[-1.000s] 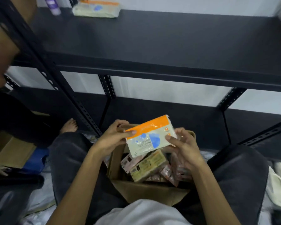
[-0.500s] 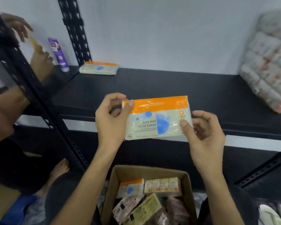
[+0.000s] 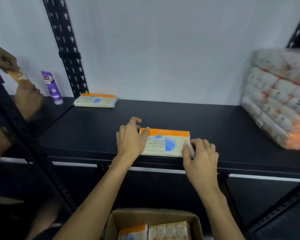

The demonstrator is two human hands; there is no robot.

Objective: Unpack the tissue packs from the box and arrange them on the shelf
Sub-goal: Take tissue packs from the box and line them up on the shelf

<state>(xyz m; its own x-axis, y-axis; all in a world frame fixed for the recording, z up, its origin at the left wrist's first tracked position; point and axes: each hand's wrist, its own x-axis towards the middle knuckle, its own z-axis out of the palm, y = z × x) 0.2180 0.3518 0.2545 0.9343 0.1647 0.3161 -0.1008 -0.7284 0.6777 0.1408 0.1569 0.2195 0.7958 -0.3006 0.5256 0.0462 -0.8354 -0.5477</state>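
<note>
Tissue pack (image 3: 164,142) flat at the shelf's (image 3: 93,132) near edge, long axis left–right; left hand (image 3: 131,139) and right hand (image 3: 200,153) each pinch one end.

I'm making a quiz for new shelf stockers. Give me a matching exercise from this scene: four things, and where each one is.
Things:
1. tissue pack
2. second tissue pack
3. purple tube
4. wrapped bundle

Places:
A. shelf, right end
B. shelf's front edge, between both hands
C. standing left of the upright post
D. lying flat, back left by the post

Pairs: 1-B, 2-D, 3-C, 4-A
</note>
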